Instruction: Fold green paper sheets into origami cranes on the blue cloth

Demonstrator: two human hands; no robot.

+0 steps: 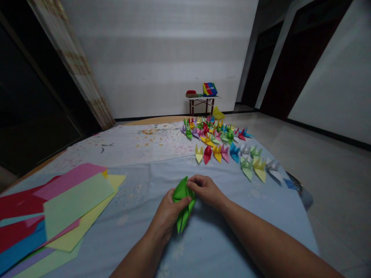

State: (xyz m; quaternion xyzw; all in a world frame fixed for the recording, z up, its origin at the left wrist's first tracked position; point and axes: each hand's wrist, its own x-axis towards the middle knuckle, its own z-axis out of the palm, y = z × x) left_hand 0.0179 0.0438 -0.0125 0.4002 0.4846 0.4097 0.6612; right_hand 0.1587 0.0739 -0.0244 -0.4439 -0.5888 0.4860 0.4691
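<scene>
Left hand [166, 216]: closed around the lower body of the piece, with the thumb lying across its front, apparently pressing the folded layers together.

Right hand [205, 190]: grasping the upper right edge of the same piece between curled fingers, its knuckles just beside the left hand's thumb.

Held piece: a green folded paper [182, 204], long and pointed, sits between both hands near the lower middle of the frame. Gripped from two sides, it seems braced against springing open. Whether its lower tip touches the cloth below cannot be told.

Under the hands: a pale blue cloth [246, 197] carries the work.

Lower left: loose sheets of coloured paper [77, 202] in pink, red, blue, yellow and green lie fanned out, within easy reach of the left hand.

Middle distance: paper cranes [220, 148] stand in close rows, apparently set out for display, partly on a speckled white cloth [124, 146].

Far end: a small folding table [201, 101] holds a multicoloured box [210, 89] against a white wall [150, 58].
</scene>
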